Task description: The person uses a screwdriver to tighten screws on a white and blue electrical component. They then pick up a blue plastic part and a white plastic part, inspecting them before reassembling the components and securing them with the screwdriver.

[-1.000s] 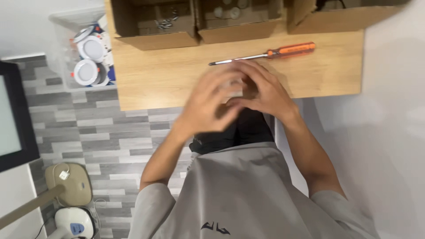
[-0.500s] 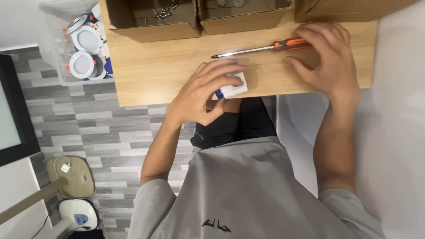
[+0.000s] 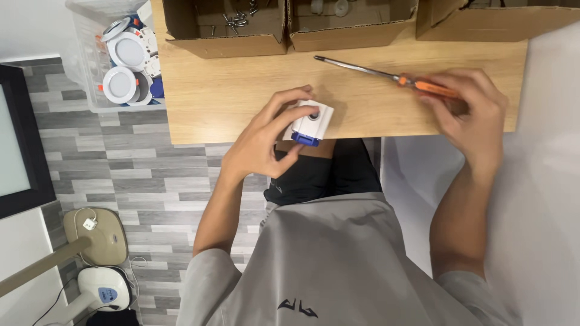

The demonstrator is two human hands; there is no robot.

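My left hand (image 3: 266, 142) grips a small white device with a blue base (image 3: 309, 122), holding it against the near edge of the wooden table (image 3: 223, 96). My right hand (image 3: 474, 115) is closed around the orange handle of a screwdriver (image 3: 386, 75). Its metal shaft points left and away, lying low over the tabletop. The two hands are about a hand's width apart.
Three open cardboard boxes stand along the table's far edge; the left box (image 3: 223, 27) holds screws. A clear plastic bin (image 3: 118, 60) of round white light fittings sits left of the table. A dark-framed panel (image 3: 18, 145) and small appliances (image 3: 99, 290) occupy the tiled floor at left.
Both hands were together over my lap a second ago. My right hand reached to the screwdriver and has now taken hold of its handle. My left hand set the white device at the table edge.
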